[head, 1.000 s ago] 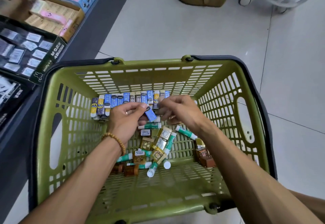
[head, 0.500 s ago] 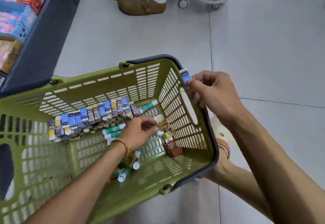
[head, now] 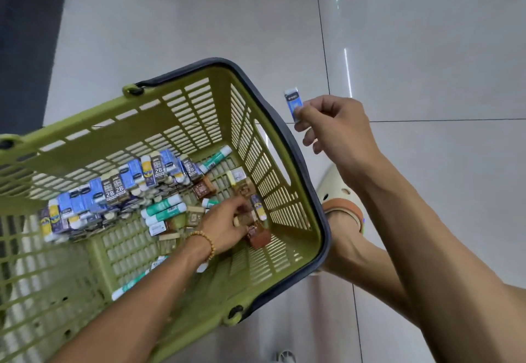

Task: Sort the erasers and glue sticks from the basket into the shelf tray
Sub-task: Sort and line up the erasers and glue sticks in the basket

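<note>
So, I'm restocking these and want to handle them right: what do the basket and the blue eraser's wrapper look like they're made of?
Basket: looks like moulded olive plastic, matte, going by its slotted walls; its dark rim may be plastic or rubber. Blue eraser, pinched in the right hand: the sleeve looks like printed card or paper, slightly glossy.

The light is bright and even, from above. On the floor tiles (head: 398,35) there are white glare streaks at about one o'clock. Shadows are soft and weak. The basket (head: 199,100) is bent by the wide lens toward nine o'clock, and the small things inside look slightly blurred.
</note>
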### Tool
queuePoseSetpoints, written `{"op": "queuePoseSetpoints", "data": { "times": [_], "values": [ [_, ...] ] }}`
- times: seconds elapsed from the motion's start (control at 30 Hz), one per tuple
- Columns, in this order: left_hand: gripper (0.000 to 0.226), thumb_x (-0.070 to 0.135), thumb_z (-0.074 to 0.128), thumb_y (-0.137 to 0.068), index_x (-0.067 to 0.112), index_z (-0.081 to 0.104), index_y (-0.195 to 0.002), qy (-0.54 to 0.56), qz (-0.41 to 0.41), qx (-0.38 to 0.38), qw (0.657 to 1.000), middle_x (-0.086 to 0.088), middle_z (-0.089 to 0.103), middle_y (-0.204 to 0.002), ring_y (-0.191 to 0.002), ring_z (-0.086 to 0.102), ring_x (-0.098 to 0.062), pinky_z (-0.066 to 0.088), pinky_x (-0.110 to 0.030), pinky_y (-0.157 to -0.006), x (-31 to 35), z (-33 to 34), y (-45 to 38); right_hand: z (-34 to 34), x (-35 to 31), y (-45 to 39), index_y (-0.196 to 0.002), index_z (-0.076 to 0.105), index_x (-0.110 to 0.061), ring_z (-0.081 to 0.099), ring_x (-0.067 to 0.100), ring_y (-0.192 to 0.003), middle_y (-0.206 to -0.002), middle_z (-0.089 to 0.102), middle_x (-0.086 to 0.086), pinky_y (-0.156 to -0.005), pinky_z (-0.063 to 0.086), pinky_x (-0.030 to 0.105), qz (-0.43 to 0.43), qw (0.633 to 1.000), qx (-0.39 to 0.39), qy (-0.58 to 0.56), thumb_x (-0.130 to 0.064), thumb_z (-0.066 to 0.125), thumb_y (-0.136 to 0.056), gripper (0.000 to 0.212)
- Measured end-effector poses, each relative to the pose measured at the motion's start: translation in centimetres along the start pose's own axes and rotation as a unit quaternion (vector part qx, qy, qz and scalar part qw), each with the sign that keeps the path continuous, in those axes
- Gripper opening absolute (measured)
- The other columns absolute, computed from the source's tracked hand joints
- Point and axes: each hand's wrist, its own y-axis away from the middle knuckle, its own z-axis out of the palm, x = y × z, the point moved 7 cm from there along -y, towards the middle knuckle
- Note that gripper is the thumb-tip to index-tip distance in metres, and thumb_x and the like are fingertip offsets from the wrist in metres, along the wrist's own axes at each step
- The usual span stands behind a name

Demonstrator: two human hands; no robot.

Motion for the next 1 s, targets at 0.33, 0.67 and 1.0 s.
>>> {"op": "queuePoseSetpoints", "data": {
  "times": [0.33,0.67,1.0],
  "values": [
    [0.039,0.044,0.070,-0.083,0.034,0.060,-0.119,-0.115,0.033,-0.067,0.991,0.008,0.052,-0.111,-0.103,0.053,-0.013,0.049,-0.030,-0.085,-0.5,-0.1,-0.4,0.1,1.8,-1.0,-0.081,0.069,-0.011,0.052,0.007,-0.049,-0.067,0.065,-0.002,-0.048,0.041,0.020,0.019,1.000,0.001,-0.009,-0.014,0.063,-0.088,0.009],
    [0.029,0.041,0.059,-0.093,0.030,0.060,-0.119,-0.179,0.043,0.031,0.982,0.007,0.067,-0.097,-0.082,0.059,-0.011,0.052,-0.025,-0.070,-1.1,-2.0,0.6,0.0,2.6,-1.2,-0.087,0.071,-0.008,0.054,0.006,-0.051,-0.069,0.066,-0.001,-0.049,0.043,0.019,0.025,1.000,0.004,-0.005,-0.015,0.063,-0.089,0.011],
    [0.086,-0.006,0.063,-0.077,0.037,0.034,-0.145,-0.320,0.163,-0.090,0.929,0.012,0.033,-0.152,-0.127,0.033,-0.018,0.038,-0.034,-0.102,2.5,0.5,-2.2,0.4,2.7,-0.4,-0.090,0.071,-0.007,0.055,0.006,-0.052,-0.074,0.070,0.003,-0.051,0.045,0.021,0.037,0.999,-0.010,-0.012,-0.016,0.064,-0.090,0.011]
  ]
}}
